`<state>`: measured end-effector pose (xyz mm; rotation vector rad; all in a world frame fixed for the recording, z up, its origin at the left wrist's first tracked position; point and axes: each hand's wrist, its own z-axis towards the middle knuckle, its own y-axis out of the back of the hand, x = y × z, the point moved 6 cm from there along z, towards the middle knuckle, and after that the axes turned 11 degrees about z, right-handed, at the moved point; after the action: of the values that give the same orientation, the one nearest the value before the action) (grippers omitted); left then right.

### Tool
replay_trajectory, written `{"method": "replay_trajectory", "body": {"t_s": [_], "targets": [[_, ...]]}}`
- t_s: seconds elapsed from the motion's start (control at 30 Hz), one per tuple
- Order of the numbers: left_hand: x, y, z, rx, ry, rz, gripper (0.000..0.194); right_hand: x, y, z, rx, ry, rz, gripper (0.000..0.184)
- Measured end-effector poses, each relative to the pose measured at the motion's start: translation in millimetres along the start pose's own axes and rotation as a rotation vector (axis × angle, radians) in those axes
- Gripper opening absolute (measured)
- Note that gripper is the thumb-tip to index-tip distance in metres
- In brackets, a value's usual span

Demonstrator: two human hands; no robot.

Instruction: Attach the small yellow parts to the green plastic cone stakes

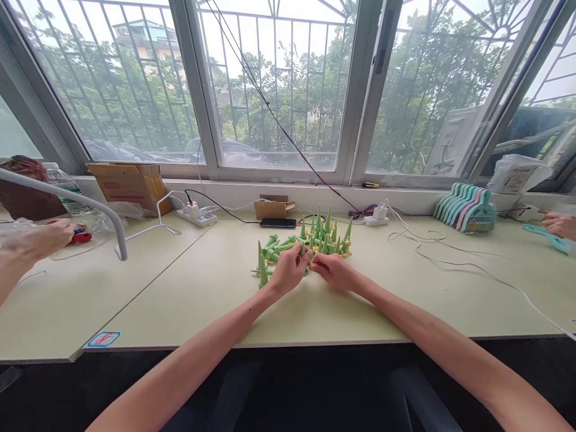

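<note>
In the middle of the table, my left hand [288,268] is closed around a green cone-shaped piece [303,249], its pointed end up. Beside it, my right hand [336,272] pinches a small yellow part [314,263] against the lower side of that piece; the fingers hide most of it. Just beyond both hands is a cluster of similar green cones [319,222], many upright with small yellow parts at their bases. Others lie on their sides [272,254] behind my left hand. A few cones [262,273] stand left of that hand.
A black phone [278,222] lies before a small open carton [272,207]. Power strips [198,216] and white cables [468,273] run along the back and right. Mint and pink plastic pieces [465,207] stand at right. Other people's hands [42,243] show at both sides.
</note>
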<state>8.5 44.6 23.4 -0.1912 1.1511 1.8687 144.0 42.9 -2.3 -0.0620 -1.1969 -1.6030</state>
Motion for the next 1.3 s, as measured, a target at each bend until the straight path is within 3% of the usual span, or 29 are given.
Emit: {"method": "replay_trajectory", "body": {"t_s": [0.27,0.53,0.8,1.3], "targets": [[-2,0.1,0,-0.007,-0.003,-0.01,0.026,-4,0,-1,-0.024,0.026,-0.057,0.042],[-1,0.8,1,-0.043,-0.004,-0.003,0.025,0,1,0,-0.082,-0.026,0.008,0.016],[1,-0.8,1,-0.027,0.004,-0.004,0.024,-3,1,0,-0.079,-0.035,0.004,0.017],[-1,-2.0,-1,-0.009,-0.026,-0.04,0.026,6,0,-2,-0.024,0.099,-0.066,0.032]]}}
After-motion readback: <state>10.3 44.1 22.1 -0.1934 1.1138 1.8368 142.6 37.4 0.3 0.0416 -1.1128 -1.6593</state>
